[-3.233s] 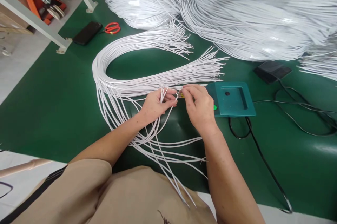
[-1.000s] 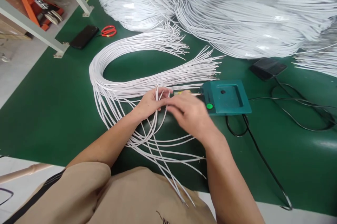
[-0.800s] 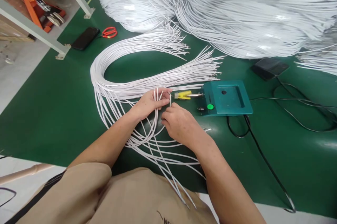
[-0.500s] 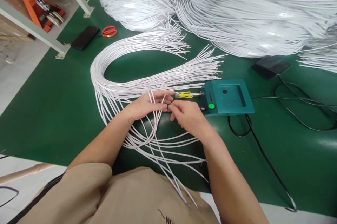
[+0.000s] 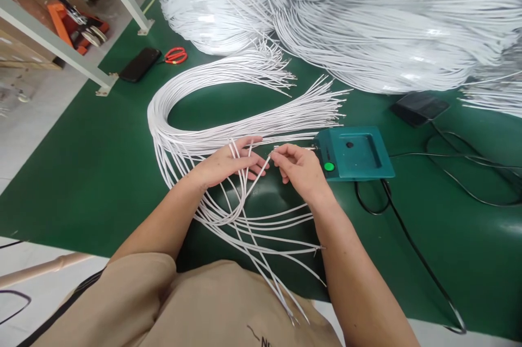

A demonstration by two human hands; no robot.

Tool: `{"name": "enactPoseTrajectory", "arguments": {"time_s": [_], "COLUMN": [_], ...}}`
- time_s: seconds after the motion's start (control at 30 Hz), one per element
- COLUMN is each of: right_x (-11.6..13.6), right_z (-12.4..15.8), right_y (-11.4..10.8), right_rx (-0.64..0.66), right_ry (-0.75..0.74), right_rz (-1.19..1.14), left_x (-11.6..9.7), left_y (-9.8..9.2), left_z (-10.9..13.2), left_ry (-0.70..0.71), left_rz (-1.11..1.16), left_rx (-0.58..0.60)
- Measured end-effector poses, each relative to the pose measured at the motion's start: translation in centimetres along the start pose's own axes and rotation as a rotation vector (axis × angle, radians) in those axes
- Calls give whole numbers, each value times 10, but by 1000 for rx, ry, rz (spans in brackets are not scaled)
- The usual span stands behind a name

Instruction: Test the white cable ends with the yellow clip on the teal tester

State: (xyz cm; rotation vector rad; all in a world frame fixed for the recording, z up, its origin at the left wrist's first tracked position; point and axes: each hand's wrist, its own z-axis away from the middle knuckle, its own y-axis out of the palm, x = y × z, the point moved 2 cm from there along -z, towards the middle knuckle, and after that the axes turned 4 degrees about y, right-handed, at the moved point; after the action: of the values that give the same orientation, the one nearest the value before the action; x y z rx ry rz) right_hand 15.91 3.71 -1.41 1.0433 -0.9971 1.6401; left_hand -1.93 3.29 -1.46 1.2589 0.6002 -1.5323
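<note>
My left hand (image 5: 234,162) keeps several white cables (image 5: 243,178) between thumb and fingers, its other fingertips spread apart. The end of one white cable (image 5: 261,169) is pinched by the thumb and index finger of my right hand (image 5: 299,170). Just right of that hand is a teal machine (image 5: 361,154) with a green button (image 5: 329,166) and a metal shaft, whose tip is mostly hidden behind my fingers. More loose cables hang below both hands, across the table edge.
A curved bundle of white cables (image 5: 163,110) lies on the green table (image 5: 73,173). Large cable heaps (image 5: 387,26) fill the back. Also there are a phone (image 5: 140,64), red-handled scissors (image 5: 176,55), a black box (image 5: 420,107) and black cords (image 5: 424,257). A co-worker's hands show at top right.
My right hand has drawn a cable end to the right, away from my left hand. My left fingers have spread wider. The shaft's yellow part is now hidden. The view has shifted slightly.
</note>
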Motion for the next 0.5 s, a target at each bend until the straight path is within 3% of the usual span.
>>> {"name": "enactPoseTrajectory", "arguments": {"time_s": [0.23, 0.43, 0.5], "right_x": [3, 5, 6], "right_z": [3, 4, 3], "right_y": [-1, 1, -3], "right_rx": [-101, 18, -35], "right_ry": [-130, -61, -114], "right_rz": [199, 87, 35], "left_x": [1, 2, 3], "left_y": [8, 9, 10], "left_z": [-5, -5, -5], "left_ry": [39, 98, 81], "left_rz": [-92, -90, -87], "left_rx": [-60, -87, -83]}}
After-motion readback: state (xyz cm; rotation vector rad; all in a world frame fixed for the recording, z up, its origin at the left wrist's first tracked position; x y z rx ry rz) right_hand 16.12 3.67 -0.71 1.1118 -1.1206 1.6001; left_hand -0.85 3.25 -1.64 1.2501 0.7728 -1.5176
